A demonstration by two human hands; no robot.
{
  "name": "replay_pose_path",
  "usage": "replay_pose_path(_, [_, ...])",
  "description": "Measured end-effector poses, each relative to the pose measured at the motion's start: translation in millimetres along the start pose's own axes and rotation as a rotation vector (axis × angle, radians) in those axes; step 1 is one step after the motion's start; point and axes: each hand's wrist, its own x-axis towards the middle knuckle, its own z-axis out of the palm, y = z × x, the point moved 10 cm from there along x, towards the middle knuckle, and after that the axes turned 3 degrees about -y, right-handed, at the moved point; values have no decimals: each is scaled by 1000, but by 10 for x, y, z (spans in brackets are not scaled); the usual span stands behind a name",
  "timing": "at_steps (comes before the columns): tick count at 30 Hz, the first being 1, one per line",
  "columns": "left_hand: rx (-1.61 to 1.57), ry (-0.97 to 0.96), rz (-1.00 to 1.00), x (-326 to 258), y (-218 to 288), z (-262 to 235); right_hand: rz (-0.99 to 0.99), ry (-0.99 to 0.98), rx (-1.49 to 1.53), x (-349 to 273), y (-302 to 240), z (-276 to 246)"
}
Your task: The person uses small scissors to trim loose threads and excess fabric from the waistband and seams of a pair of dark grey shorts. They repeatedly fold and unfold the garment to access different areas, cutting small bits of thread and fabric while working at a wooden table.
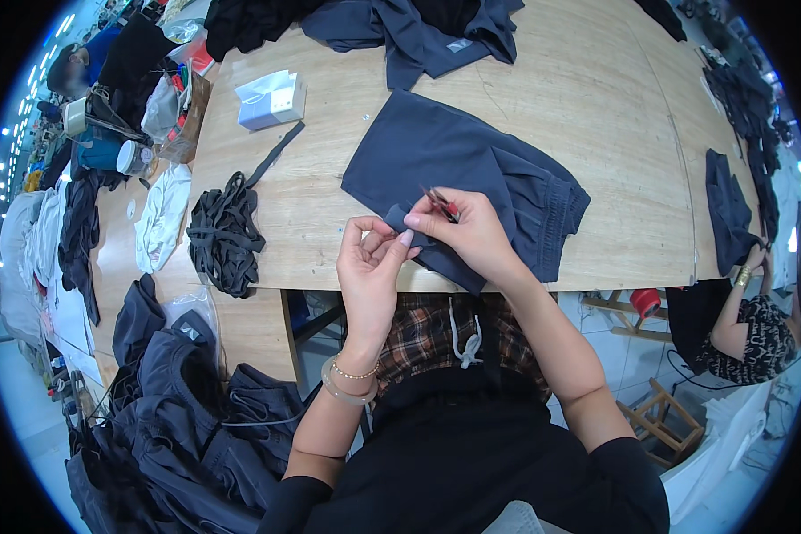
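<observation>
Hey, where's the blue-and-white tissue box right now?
In the head view, the tissue box stands toward the left on the wooden table, beyond the bundle of dark strips and left of the dark shorts.

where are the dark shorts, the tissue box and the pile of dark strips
Dark shorts (472,158): head view, on the cloth near their middle.
Tissue box (271,108): head view, on its side.
Pile of dark strips (226,238): head view, mid-tangle.

The shorts are smooth, matt cloth, ribbed at the gathered waistband. The desk is pale wood, smooth with visible grain. The tissue box looks like smooth card; the bag is glossy, clear plastic.
</observation>
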Motion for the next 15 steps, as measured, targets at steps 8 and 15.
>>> replay_pose_path(8, [670, 68, 243, -59, 383, -70, -176, 34, -160, 78, -302, 70])
replay_pose_path(15, [819, 59, 417, -81, 449, -64, -184, 21, -179, 63, -445, 182])
